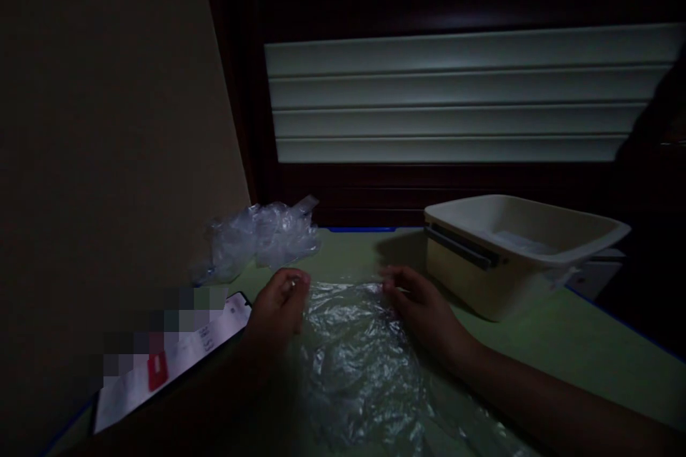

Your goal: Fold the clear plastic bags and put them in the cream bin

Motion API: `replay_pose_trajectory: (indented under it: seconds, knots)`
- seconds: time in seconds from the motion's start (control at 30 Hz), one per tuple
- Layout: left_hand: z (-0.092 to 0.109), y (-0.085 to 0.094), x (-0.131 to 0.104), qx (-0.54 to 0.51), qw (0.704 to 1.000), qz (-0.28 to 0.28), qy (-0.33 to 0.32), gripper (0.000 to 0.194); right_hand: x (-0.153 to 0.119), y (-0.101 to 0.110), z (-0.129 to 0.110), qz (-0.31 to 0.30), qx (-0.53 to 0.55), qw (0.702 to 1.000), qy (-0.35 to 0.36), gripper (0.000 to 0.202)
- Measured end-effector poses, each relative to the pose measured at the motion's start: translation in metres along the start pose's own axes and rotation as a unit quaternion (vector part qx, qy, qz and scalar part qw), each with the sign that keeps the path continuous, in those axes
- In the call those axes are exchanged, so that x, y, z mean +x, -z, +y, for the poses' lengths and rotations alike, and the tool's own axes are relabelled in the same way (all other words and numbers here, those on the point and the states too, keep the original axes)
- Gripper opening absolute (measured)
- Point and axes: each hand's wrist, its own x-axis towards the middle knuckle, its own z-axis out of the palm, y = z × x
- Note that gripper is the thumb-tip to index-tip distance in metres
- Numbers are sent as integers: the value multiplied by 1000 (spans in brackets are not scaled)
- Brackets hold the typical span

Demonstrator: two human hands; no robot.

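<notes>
A clear, crinkled plastic bag (359,364) lies spread over the green table, its top edge running between both hands. At its upper left corner, my left hand (281,303) is closed, with thumb and fingers pinching the film. The opposite corner is pinched by my right hand (415,300), whose fingertips are slightly blurred. The bag's lower part reaches toward the bottom of the view, where it is dim.
Crumpled clear plastic (268,232) is piled at the back left. A lit phone (187,357) lies left of my left hand. At the right stands a cream bin (466,275) with a dark handle and something pale inside. The green table (605,364) meets a slatted panel behind.
</notes>
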Motion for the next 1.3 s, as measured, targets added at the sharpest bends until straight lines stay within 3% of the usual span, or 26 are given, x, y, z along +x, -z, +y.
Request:
replay_pose_trajectory:
  seconds: [0.07,0.17,0.23,0.3,0.37,0.43,0.57,0.63,0.7,0.77,0.87,1.0,1.1,1.3]
  knots:
    - [-2,2,3,15,997,48,-60,22,1,2,2,10,-11,1000,0,28]
    - [-5,6,4,122,962,87,-229,15,2,3,3,6,-26,1000,5,29]
    - [-7,8,0,198,923,24,-329,6,2,2,4,0,-36,999,9,29]
    - [-10,9,-6,247,888,-108,-372,15,2,1,5,-5,-47,999,16,29]
    - [-13,9,-12,296,854,-232,-358,27,3,2,7,-8,-58,998,29,28]
    - [-15,10,-16,345,838,-283,-313,34,4,4,10,-7,-75,996,46,27]
    - [-13,11,-16,399,826,-300,-262,42,9,17,5,41,-121,987,97,26]
    - [-11,11,-15,417,822,-297,-248,45,10,21,-7,53,-161,972,162,24]
    - [-9,10,-15,435,818,-295,-233,48,9,18,-23,27,-219,943,247,26]
    - [-10,9,-14,453,811,-293,-227,52,7,7,-37,-11,-258,923,284,29]
    - [-14,8,-14,468,800,-285,-245,60,4,-19,-40,-98,-288,915,265,35]
    - [-20,9,-14,489,788,-277,-253,69,2,-42,-18,-211,-359,875,246,41]
    - [-20,10,-14,506,778,-284,-242,74,2,-35,-4,-237,-382,860,241,44]
    - [-11,10,-16,536,760,-302,-208,81,3,5,-3,-279,-470,819,176,60]
